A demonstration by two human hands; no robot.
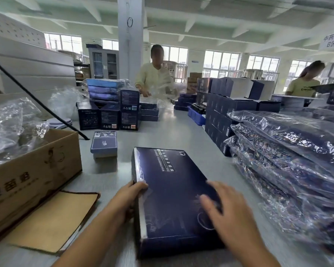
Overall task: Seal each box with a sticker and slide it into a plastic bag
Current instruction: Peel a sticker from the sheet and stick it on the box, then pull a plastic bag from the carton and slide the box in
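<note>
A long dark blue box (168, 191) lies flat on the grey table (174, 130) in front of me. My left hand (130, 195) grips its left edge, thumb on the top face and fingers down the side. My right hand (226, 211) rests flat on the lid near the box's near right part, fingers spread and blurred. No sticker can be made out on the box. A stack of bagged blue boxes (289, 166) lies to the right. Crumpled clear plastic bags (10, 124) fill a cardboard carton (35, 170) on the left.
A small stack of light blue boxes (104, 145) stands beyond the left hand. Upright dark boxes (112, 112) and more stacks crowd the far table. A brown flap (52, 218) lies at the near left. One person (154, 74) works opposite, another person (305, 81) at the far right.
</note>
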